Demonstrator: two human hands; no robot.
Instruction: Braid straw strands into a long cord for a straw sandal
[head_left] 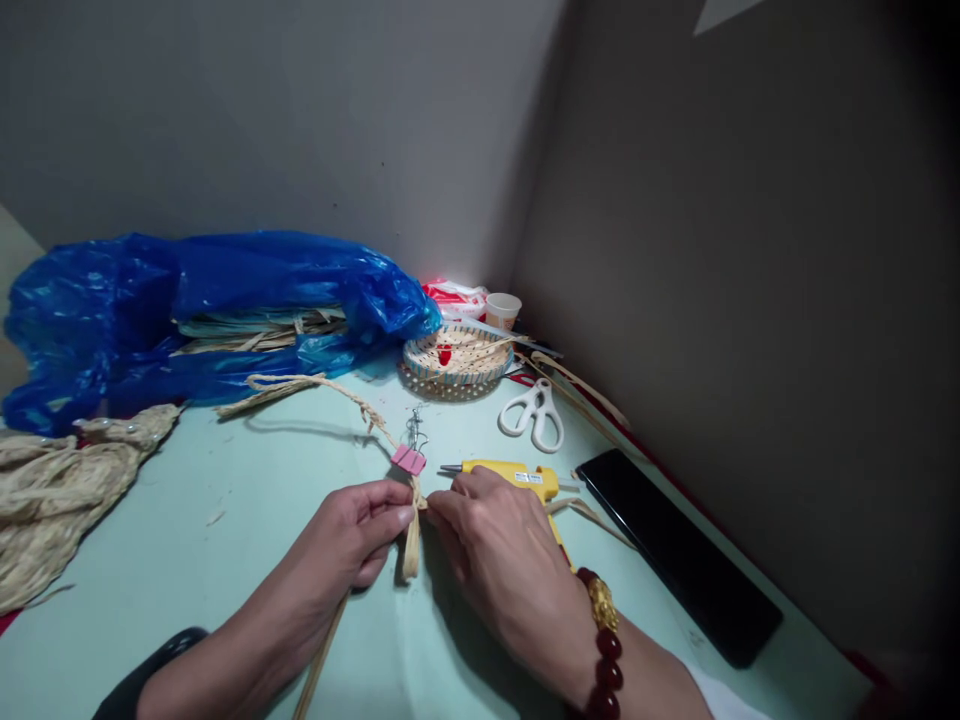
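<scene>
A braided straw cord (358,404) runs across the pale green table (225,520) from the blue bag toward me. A pink binder clip (409,460) is clamped on it. Just below the clip, my left hand (345,545) and my right hand (499,560) both pinch the loose straw strands (411,550), fingertips almost touching. A strand trails down toward the table's near edge. My right wrist wears a dark red bead bracelet (604,650).
A yellow glue gun (517,477) lies just behind my right hand. White scissors (534,413), a black phone (675,550), a small woven basket (457,358), a paper cup (502,310), a blue plastic bag (210,310) of straw and a pile of raffia (52,500) surround the work.
</scene>
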